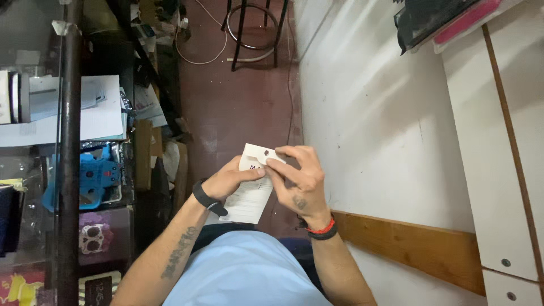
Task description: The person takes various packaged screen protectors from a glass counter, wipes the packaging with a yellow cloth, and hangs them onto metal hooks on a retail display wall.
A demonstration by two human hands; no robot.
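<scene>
Both hands pinch a white card (251,190) over the floor (238,107), left hand (229,180) underneath, right hand (297,175) fingering the top; a loosened pinch could drop it.

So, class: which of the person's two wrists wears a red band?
The right wrist: a red band over a black one. The left wrist has only a black band.

White card (252,190), dark-red marks; black wristband (207,199); red-black bracelets (323,230); maroon floor (238,107); blue case (93,178).

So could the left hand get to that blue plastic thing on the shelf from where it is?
Probably yes: the left hand grips the white card, but the blue plastic item sits on that side with open space between, though a dark post stands nearby.
</scene>
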